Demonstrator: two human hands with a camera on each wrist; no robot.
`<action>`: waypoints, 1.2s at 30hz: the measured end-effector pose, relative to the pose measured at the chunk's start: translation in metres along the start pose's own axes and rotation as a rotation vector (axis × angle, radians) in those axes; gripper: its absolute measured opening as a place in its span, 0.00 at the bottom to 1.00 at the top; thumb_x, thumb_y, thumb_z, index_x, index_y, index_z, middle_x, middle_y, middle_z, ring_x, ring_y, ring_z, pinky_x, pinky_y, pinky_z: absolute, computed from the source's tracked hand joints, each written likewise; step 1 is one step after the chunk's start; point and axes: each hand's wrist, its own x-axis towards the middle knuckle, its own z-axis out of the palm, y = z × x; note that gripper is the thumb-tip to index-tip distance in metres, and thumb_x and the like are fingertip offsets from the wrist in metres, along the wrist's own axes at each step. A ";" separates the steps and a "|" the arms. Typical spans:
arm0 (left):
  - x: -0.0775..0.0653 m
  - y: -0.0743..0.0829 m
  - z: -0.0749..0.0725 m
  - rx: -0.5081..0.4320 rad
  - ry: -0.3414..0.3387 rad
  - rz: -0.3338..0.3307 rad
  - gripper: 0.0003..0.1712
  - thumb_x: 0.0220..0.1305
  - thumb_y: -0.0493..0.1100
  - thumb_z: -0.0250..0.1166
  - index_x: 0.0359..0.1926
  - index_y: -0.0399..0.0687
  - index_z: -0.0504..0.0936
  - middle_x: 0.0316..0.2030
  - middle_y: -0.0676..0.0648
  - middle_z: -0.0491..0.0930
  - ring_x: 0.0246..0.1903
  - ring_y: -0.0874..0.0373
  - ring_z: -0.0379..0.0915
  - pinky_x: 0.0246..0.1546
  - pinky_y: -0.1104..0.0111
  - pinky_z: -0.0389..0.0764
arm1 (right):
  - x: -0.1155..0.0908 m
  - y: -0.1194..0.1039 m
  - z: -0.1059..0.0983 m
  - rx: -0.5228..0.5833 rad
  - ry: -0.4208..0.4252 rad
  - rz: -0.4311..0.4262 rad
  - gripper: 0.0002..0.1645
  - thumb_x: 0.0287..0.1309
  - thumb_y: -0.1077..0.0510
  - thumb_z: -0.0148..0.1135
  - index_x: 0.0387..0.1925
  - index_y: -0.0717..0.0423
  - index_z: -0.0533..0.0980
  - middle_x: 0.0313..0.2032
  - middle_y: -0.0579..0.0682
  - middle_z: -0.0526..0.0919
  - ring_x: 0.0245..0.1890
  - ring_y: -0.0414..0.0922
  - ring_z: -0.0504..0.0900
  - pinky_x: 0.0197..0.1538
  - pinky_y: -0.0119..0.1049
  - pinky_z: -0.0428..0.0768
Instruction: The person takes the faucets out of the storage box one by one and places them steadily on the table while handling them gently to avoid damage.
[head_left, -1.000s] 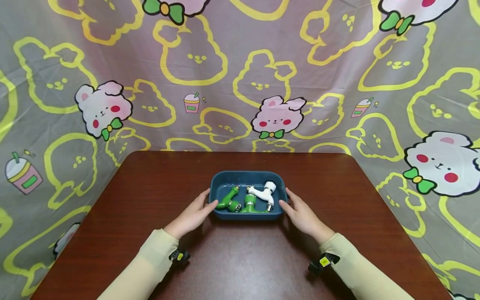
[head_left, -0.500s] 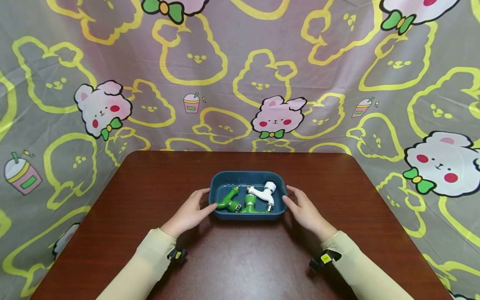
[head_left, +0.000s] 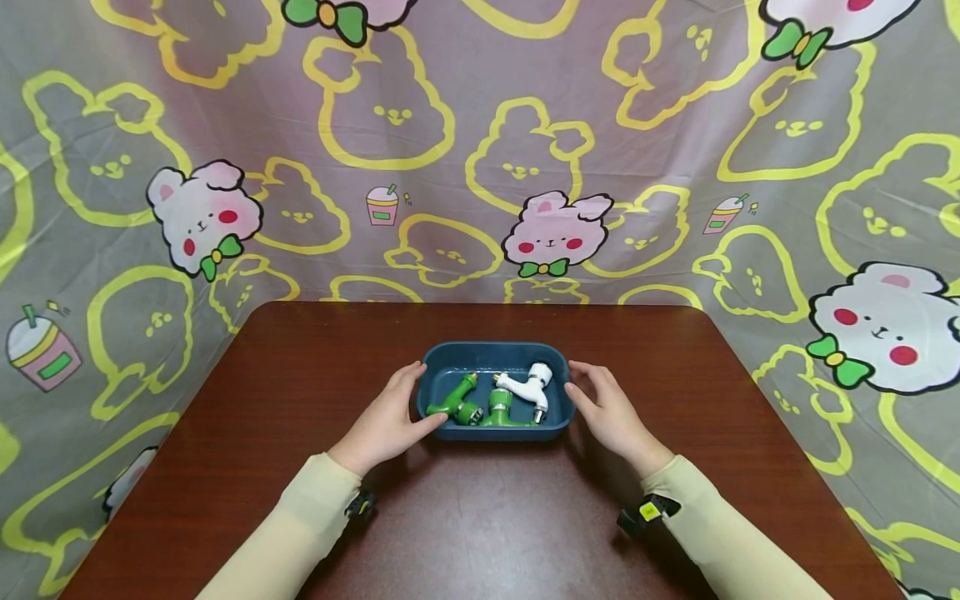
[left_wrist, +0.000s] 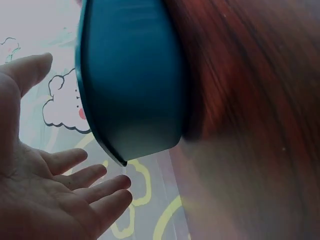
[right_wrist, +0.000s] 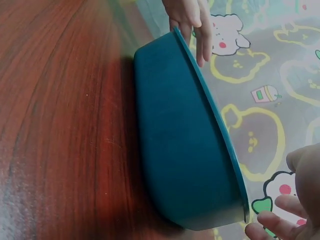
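Note:
A blue plastic bin stands on the table in the head view. Inside it lie two green taps, one at the left and one in the front middle, plus a white tap at the right. My left hand is at the bin's left end, thumb and fingers spread. In the left wrist view its straight fingers appear apart from the bin wall. At the right end, my right hand hovers with relaxed fingers close to the rim; whether they touch it I cannot tell.
The brown wooden table extends around the bin on all sides. Behind it and along both sides hangs a patterned cloth with cartoon bears and rabbits. A dark wrist camera sits on the right sleeve.
Both hands have loosened from the bin's ends. The left hand has shifted right and its thumb sits lower in front of the rim; the right fingers have risen slightly. The bin stays put.

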 end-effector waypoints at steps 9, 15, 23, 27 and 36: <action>0.004 -0.001 0.007 0.079 0.005 0.021 0.56 0.62 0.59 0.74 0.78 0.35 0.58 0.77 0.34 0.58 0.73 0.39 0.64 0.68 0.48 0.73 | 0.005 -0.005 0.001 -0.015 -0.015 -0.028 0.25 0.74 0.55 0.60 0.66 0.62 0.73 0.57 0.62 0.77 0.53 0.53 0.81 0.57 0.51 0.82; 0.006 -0.002 0.011 0.106 -0.012 0.012 0.57 0.61 0.60 0.74 0.79 0.36 0.57 0.77 0.34 0.58 0.73 0.39 0.65 0.67 0.48 0.74 | 0.010 -0.015 0.003 -0.024 -0.019 -0.098 0.24 0.72 0.57 0.63 0.64 0.62 0.75 0.59 0.61 0.76 0.56 0.60 0.81 0.59 0.56 0.81; 0.007 0.000 0.012 0.111 -0.030 -0.008 0.58 0.61 0.61 0.73 0.79 0.37 0.56 0.78 0.35 0.56 0.73 0.40 0.64 0.68 0.48 0.74 | 0.016 -0.026 0.005 -0.101 -0.038 -0.167 0.23 0.69 0.56 0.66 0.63 0.56 0.77 0.58 0.55 0.77 0.56 0.54 0.80 0.58 0.55 0.81; 0.007 0.001 0.012 0.108 -0.031 -0.008 0.58 0.61 0.61 0.74 0.79 0.37 0.56 0.78 0.35 0.56 0.73 0.39 0.64 0.68 0.48 0.74 | 0.019 -0.034 0.004 -0.125 -0.059 -0.184 0.23 0.69 0.54 0.66 0.63 0.53 0.77 0.59 0.53 0.76 0.56 0.50 0.79 0.61 0.54 0.79; 0.007 -0.001 0.013 0.120 -0.019 -0.001 0.58 0.61 0.61 0.74 0.79 0.36 0.56 0.78 0.34 0.58 0.73 0.39 0.65 0.68 0.48 0.73 | 0.029 -0.047 0.004 -0.175 -0.111 -0.247 0.23 0.69 0.53 0.67 0.62 0.51 0.78 0.58 0.50 0.77 0.59 0.51 0.78 0.63 0.51 0.80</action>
